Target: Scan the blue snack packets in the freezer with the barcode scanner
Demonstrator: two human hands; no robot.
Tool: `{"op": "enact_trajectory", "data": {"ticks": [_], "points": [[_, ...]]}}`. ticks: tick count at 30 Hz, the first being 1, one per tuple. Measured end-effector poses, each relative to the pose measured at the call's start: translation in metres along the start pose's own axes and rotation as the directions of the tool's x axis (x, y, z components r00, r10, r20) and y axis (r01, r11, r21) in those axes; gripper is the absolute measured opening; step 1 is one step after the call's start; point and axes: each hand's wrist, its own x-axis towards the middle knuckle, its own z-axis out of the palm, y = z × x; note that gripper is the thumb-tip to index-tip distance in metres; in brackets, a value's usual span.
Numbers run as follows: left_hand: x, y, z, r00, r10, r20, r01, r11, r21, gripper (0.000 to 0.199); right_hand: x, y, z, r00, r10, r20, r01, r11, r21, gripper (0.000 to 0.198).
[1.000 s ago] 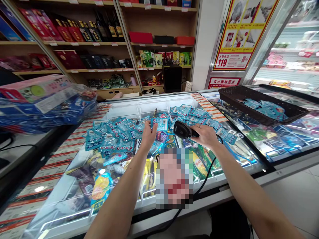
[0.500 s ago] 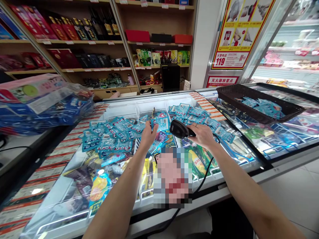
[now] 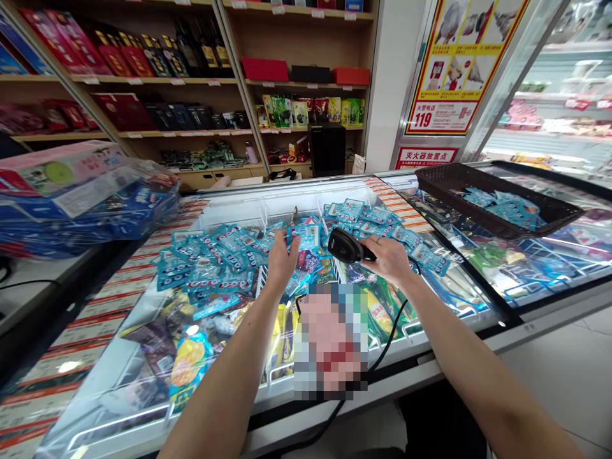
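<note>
Your right hand [image 3: 389, 258] gripped barcode scanner [image 3: 345, 246]; left hand [image 3: 282, 260] at blue packet [image 3: 305, 238], hold unclear. Aim likely wanted barcode [image 3: 313, 230] flat, uncovered.

Premises are a retail shop, apparently grocery. Wooden wall shelving [image 3: 306, 43] carries bottles [image 3: 213, 52], gift-type boxes [image 3: 265, 69] and bagged products [image 3: 283, 111], with small labels [image 3: 312, 85] along the shelf edges. A glass-topped chest freezer [image 3: 229, 208] contains bright packaged goods [image 3: 189, 360]; printed label strips [image 3: 122, 290] run along its left side. A lit display case [image 3: 545, 64] at right holds further stock. Also noted: a barcode scanner [image 3: 345, 247] and a fire-safety notice [image 3: 438, 116] marked 119.
</note>
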Motion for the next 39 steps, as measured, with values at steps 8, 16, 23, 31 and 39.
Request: {"op": "enact_trajectory", "data": {"ticks": [8, 16, 23, 31, 39], "points": [[-0.002, 0.008, -0.006, 0.926, -0.104, -0.364, 0.203, 0.948, 0.245, 0.049, 0.01, 0.006, 0.008, 0.998, 0.056, 0.037, -0.052, 0.994, -0.098, 0.036], [-0.004, 0.019, -0.001, 0.968, 0.234, -0.092, -0.198, 0.933, 0.3, 0.039, 0.012, 0.015, 0.007, 0.989, 0.131, -0.067, -0.137, 0.987, -0.088, 0.037], [0.01, 0.013, 0.017, 0.929, 0.304, 0.212, -0.335, 0.933, 0.132, 0.041, 0.011, 0.022, 0.006, 0.983, 0.169, -0.078, -0.176, 0.98, -0.089, 0.035], [0.03, 0.014, 0.04, 0.728, 0.483, 0.487, -0.53, 0.847, -0.048, 0.045, 0.012, 0.026, 0.004, 0.963, 0.26, -0.072, -0.266, 0.96, -0.084, 0.036], [0.019, 0.019, 0.041, 0.839, 0.444, 0.315, -0.521, 0.823, 0.229, 0.04, 0.013, 0.024, 0.002, 0.971, 0.23, -0.066, -0.235, 0.968, -0.092, 0.034]]}}
